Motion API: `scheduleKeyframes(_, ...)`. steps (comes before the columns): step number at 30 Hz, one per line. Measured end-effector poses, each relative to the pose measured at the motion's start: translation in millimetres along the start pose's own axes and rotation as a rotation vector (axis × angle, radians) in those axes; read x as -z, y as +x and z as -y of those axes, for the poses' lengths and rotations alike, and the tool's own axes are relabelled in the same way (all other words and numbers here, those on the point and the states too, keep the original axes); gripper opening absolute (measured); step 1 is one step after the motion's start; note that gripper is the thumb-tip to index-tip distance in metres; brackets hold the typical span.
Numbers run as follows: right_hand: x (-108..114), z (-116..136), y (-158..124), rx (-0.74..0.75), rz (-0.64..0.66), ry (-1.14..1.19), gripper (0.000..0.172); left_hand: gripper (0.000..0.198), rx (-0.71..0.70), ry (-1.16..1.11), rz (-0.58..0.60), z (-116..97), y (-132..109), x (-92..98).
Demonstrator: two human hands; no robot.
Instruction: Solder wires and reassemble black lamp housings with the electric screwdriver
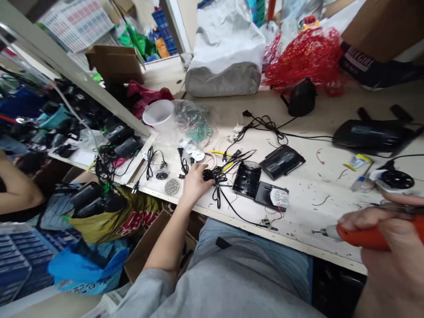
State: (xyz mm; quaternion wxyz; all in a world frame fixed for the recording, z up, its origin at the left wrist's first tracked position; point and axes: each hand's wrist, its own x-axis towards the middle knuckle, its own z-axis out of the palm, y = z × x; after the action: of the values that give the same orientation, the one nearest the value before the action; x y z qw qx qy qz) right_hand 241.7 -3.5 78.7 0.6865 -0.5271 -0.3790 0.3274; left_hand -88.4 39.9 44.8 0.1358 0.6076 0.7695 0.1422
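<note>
My left hand (195,179) reaches out over the workbench and its fingers close on a bundled black cable (215,179) with a small black part at its end. My right hand (391,247) is near the camera at the lower right, wrapped round an orange-handled screwdriver (361,236) whose metal tip points left. Just right of the cable lie an open black housing (247,176) and a black plate with a white LED board (273,195). Another black casing (281,161) lies behind them.
A white plastic cup (159,115), a bag of green circuit boards (194,120), a grey-white sack (225,57), red netting (304,55) and black lamp bodies (371,134) crowd the bench (308,212). Another person's arm (16,190) shows at the left, beside shelves of black parts.
</note>
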Motion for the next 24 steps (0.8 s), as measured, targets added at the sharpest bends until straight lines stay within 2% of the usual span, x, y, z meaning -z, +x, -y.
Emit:
scheduleKeyframes(5, 3, -3, -3, -0.053, 0.006, 0.017, 0.035, 0.034, -0.006, 0.121, -0.015, -12, -4, -8.8)
scheduleKeyframes(11, -4, 3, -3, -0.035, 0.013, 0.023, 0.033, 0.042, -0.017, 0.078, -0.021, -3, -4, -7.9)
scheduleKeyframes(16, -11, 13, 7, 0.055, 0.100, 0.086, 0.043, 0.040, 0.006, -0.104, -0.178, 8, -3, 4.1)
scheduleKeyframes(19, -11, 15, 10, 0.033, 0.152, 0.086, 0.049, 0.034, -0.006, -0.188, -0.249, 9, 1, 7.0)
scheduleKeyframes(24, -2, 10, 4, 0.023, 0.078, 0.025, 0.046, 0.043, -0.029, -0.189, -0.070, 9, -1, 1.3)
